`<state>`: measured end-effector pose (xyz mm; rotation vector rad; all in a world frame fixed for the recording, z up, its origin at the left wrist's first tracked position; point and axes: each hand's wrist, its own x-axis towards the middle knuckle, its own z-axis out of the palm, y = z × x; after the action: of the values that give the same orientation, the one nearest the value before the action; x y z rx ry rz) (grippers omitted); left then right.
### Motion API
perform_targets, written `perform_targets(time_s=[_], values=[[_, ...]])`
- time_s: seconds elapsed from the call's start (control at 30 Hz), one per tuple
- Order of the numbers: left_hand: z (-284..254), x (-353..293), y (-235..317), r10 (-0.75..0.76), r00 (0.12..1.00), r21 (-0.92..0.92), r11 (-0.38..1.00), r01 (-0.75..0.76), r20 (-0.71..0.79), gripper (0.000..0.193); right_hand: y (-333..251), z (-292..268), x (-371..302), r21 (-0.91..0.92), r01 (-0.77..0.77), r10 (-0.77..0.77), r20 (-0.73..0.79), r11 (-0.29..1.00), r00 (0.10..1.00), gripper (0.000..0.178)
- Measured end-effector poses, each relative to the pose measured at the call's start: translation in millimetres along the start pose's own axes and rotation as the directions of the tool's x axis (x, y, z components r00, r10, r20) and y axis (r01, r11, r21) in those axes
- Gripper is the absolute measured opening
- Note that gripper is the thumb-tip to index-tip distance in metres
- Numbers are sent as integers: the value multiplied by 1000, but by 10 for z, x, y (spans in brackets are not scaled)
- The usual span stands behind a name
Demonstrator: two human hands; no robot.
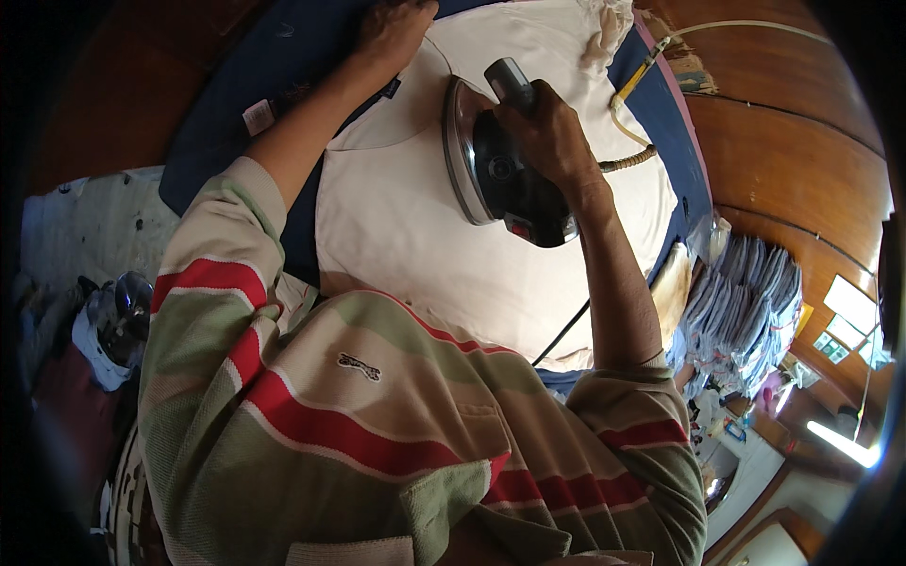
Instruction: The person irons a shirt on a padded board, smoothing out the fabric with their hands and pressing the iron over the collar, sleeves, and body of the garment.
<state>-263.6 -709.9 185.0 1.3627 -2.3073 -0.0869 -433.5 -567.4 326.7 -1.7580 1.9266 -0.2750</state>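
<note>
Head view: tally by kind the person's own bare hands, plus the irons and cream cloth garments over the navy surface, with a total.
Bare hands, left hand and right hand: 2
Black, grey-handled iron: 1
Cream cloth garment: 1
Total: 4

open passage runs over the flat pale garment (pixel 377 222) between the left forearm (pixel 321 115) and the iron (pixel 505 170); the iron and right forearm (pixel 618 274) block rightward reach, a hose (pixel 629 160) trails beyond, and a black cord (pixel 562 333) crosses below.

Brown wooden panels (pixel 783 132), lit tube light (pixel 843 443)
</note>
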Motion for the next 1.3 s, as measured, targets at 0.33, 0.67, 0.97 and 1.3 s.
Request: perform_targets(time_s=[0.33, 0.67, 0.97, 1.3], values=[[-430, -293, -66, -28, 976, -275, 961, -33, -214, 20, -69, -150, 388, -15, 161, -161, -26, 987, 987, 37], [-1038, -1597, 253, -513, 853, -128, 844, 521, 91, 16, -261, -111, 1099, -96, 385, -373, 124, 918, 920, 42], [-1168, -1601, 206, -573, 800, -169, 783, 598, 175, 12, -239, -40, 1014, -114, 439, -425, 128, 891, 896, 42], [-1077, -1730, 233, -490, 871, -198, 852, 485, 29, 11, -497, -319, 190, -61, 289, -269, 222, 956, 937, 46]])
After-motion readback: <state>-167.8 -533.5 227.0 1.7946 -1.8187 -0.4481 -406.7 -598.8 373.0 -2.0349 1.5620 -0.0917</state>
